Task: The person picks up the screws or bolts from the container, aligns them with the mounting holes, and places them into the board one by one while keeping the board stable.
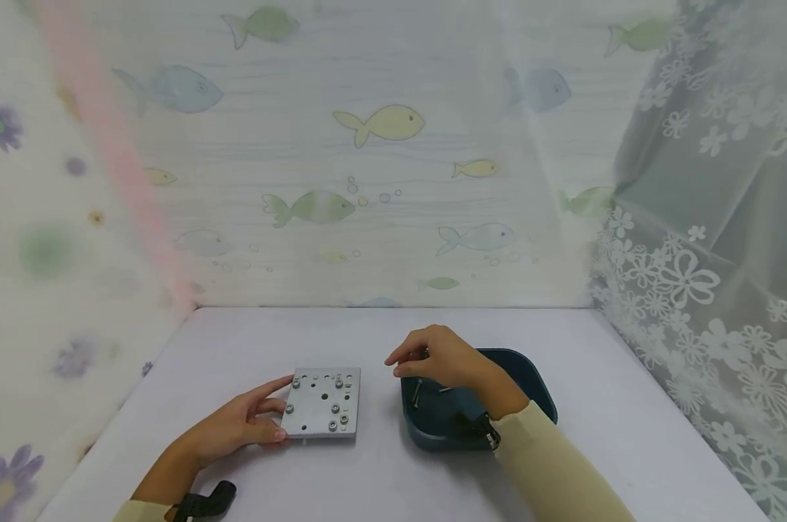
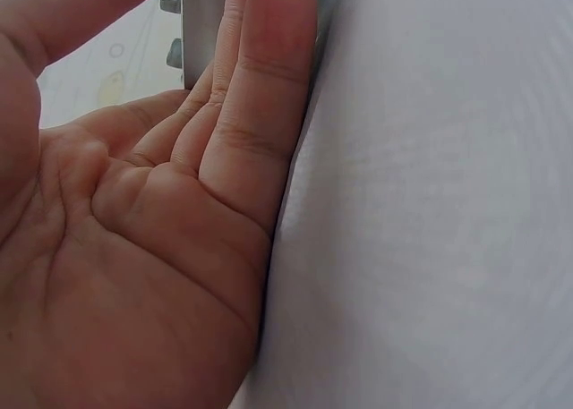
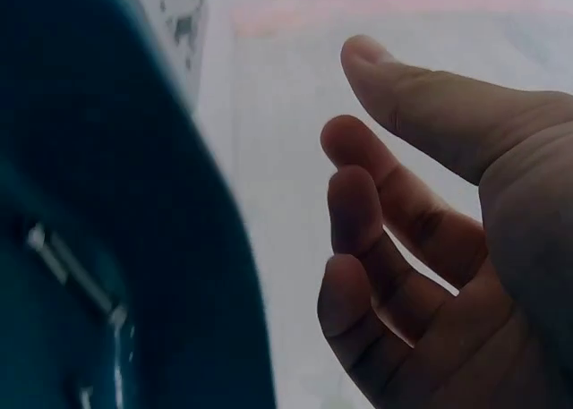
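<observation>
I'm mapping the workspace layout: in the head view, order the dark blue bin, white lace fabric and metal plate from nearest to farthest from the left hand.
1. Metal plate: touching the left hand, on that hand's right.
2. Dark blue bin: right of the plate.
3. White lace fabric: hanging at the far right.

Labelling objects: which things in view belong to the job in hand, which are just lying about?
Likely job:
- metal plate, at left hand
- blue tray, by right hand
- metal pieces in it

Just there:
- fish-print sheet
- lace sheet
</observation>
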A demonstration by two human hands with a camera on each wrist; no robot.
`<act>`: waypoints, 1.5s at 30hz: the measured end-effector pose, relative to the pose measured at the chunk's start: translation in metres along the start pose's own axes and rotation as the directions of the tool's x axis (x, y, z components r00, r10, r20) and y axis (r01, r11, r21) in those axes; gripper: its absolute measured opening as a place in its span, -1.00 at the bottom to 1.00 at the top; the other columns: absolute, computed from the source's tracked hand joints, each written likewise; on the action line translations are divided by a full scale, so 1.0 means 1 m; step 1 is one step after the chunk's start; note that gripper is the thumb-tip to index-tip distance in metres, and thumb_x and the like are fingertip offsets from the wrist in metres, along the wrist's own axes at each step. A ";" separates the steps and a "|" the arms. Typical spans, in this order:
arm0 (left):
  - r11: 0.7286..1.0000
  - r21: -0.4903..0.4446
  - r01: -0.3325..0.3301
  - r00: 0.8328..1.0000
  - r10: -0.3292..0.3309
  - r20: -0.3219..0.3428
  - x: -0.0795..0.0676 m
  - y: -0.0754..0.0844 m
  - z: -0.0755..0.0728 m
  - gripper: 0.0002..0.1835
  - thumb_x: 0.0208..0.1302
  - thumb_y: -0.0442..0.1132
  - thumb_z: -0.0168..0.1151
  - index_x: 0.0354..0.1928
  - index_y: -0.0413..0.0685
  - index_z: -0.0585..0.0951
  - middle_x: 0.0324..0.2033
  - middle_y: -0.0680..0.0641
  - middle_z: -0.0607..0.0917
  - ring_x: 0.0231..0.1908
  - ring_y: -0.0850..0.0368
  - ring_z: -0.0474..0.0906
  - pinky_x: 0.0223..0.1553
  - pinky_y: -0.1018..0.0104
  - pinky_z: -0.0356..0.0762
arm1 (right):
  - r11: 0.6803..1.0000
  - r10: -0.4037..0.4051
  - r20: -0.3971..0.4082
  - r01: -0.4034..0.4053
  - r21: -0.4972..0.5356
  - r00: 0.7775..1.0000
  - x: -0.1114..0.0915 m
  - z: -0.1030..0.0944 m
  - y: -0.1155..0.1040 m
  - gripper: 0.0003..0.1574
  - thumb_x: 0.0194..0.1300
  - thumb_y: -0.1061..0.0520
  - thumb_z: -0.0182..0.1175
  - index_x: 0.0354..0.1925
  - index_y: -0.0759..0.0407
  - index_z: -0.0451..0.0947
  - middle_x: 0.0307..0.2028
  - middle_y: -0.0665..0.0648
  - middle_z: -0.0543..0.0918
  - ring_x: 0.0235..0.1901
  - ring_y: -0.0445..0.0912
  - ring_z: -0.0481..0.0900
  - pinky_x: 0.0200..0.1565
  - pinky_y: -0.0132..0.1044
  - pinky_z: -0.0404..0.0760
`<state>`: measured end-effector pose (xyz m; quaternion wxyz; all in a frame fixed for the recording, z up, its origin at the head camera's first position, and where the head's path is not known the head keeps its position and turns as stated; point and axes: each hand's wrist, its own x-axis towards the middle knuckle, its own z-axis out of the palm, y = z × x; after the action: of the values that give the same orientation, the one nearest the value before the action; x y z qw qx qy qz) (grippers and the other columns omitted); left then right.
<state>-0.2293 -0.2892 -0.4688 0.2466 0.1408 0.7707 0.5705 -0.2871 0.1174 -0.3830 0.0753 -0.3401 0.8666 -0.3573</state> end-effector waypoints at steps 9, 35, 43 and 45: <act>1.000 0.028 0.000 1.000 0.000 -0.014 0.004 0.003 0.004 0.08 0.25 -0.21 0.49 0.67 0.13 0.02 0.21 -0.19 0.64 0.04 -0.08 0.72 0.05 0.36 0.57 | 0.994 0.094 0.069 -0.098 0.047 0.993 -0.008 -0.010 0.038 -0.77 0.35 -0.07 0.41 -0.03 -0.25 0.80 -0.10 -0.22 0.79 -0.06 -0.24 0.70 0.05 -0.18 0.66; 0.999 -0.050 -0.021 1.000 0.020 -0.011 0.003 0.001 0.009 0.12 0.22 -0.27 0.51 0.67 0.03 -0.01 0.20 -0.23 0.62 -0.03 -0.06 0.74 0.01 0.29 0.64 | 0.960 0.275 0.181 -0.281 0.011 0.944 -0.013 -0.007 0.065 -0.67 0.31 0.12 0.44 0.04 0.09 0.78 -0.42 -0.01 0.79 -0.48 -0.09 0.72 -0.36 -0.22 0.69; 0.998 -0.063 -0.016 1.000 0.015 -0.017 -0.002 -0.001 0.008 0.12 0.22 -0.29 0.51 0.67 0.02 -0.02 0.19 -0.23 0.61 -0.07 -0.05 0.74 -0.01 0.27 0.65 | 0.960 0.280 0.182 -0.278 -0.040 0.943 -0.007 0.001 0.064 -0.74 0.30 0.15 0.44 -0.02 0.06 0.80 -0.43 -0.04 0.78 -0.48 -0.11 0.71 -0.36 -0.23 0.68; 0.998 -0.061 -0.019 1.000 0.017 -0.018 -0.003 -0.001 0.007 0.12 0.22 -0.28 0.50 0.67 0.02 -0.02 0.19 -0.23 0.61 -0.06 -0.05 0.74 -0.01 0.27 0.65 | 0.960 0.280 0.179 -0.276 -0.049 0.943 -0.005 0.002 0.062 -0.76 0.30 0.16 0.44 -0.05 0.05 0.81 -0.43 -0.04 0.78 -0.48 -0.11 0.71 -0.34 -0.23 0.67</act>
<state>-0.2228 -0.2851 -0.4706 0.2391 0.1352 0.7535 0.5974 -0.3160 0.1510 -0.4265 0.2007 -0.2469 0.8993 -0.3001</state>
